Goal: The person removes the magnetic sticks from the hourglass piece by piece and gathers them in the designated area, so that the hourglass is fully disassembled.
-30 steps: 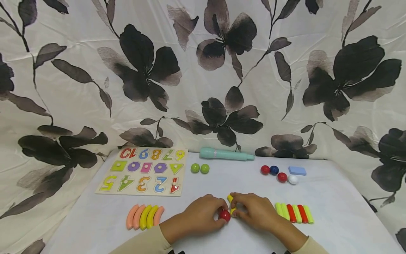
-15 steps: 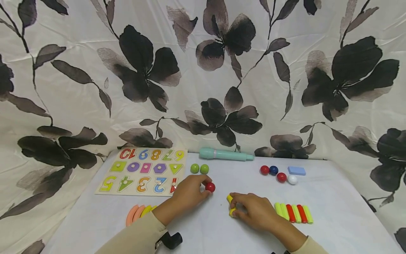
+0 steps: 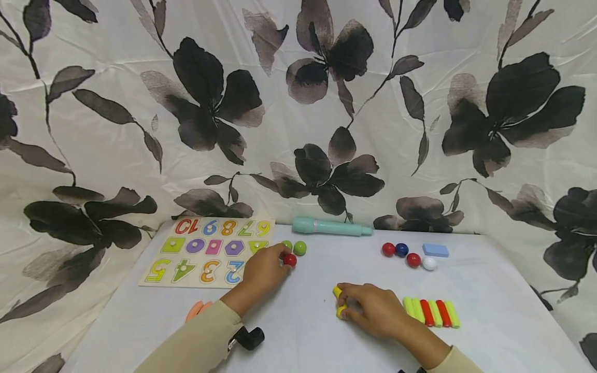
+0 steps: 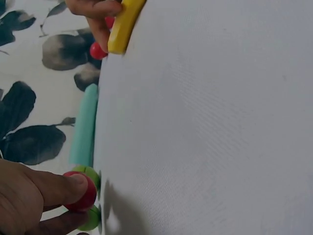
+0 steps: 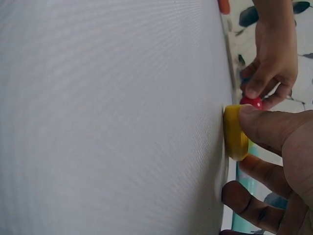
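Observation:
My left hand pinches a red ball between thumb and fingers, just in front of two green balls. In the left wrist view the red ball overlaps the green balls; whether they touch, I cannot tell. Near the table's middle, my right hand holds a curved yellow piece, its centre hidden by the fingers. Thumb and fingers pinch this yellow piece in the right wrist view, and it stands on edge at the white cloth.
A number-and-shape puzzle board lies under and behind my left hand. Orange curved pieces show past the left sleeve. A teal marker lies at the back. On the right are several balls, a blue block and a row of sticks.
My left hand has carried the red ball from beside the yellow piece, back and leftward to the green balls. My right hand has stayed in place with the yellow piece.

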Demonstrator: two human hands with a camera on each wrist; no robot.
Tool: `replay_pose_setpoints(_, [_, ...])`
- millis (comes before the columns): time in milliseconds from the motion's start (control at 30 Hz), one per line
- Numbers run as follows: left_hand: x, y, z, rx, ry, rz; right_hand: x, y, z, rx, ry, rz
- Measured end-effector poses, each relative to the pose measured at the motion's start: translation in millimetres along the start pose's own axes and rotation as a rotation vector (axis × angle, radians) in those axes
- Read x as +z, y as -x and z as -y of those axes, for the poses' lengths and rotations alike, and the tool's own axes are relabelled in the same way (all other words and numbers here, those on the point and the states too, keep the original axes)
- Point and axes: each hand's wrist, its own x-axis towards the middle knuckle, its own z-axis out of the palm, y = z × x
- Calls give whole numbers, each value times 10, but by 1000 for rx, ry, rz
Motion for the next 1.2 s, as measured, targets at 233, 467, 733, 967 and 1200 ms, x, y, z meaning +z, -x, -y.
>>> replay_pose_setpoints(233, [15, -41, 34, -43, -28, 9, 5, 5, -15, 3, 3, 9])
replay_pose_setpoints(467, [29, -62, 63, -81, -29, 26, 5, 3, -2, 3, 0, 9])
replay_pose_setpoints(733, [-6, 2, 15, -87, -12, 0, 4, 22, -22, 41, -24, 11])
replay_pose_setpoints(967, [-59, 206, -255, 68, -55, -38, -17, 25, -25, 131, -37, 31])
replay_pose_setpoints(1200, [115, 430, -560, 326, -76, 192, -34, 20, -72, 150, -19, 31])
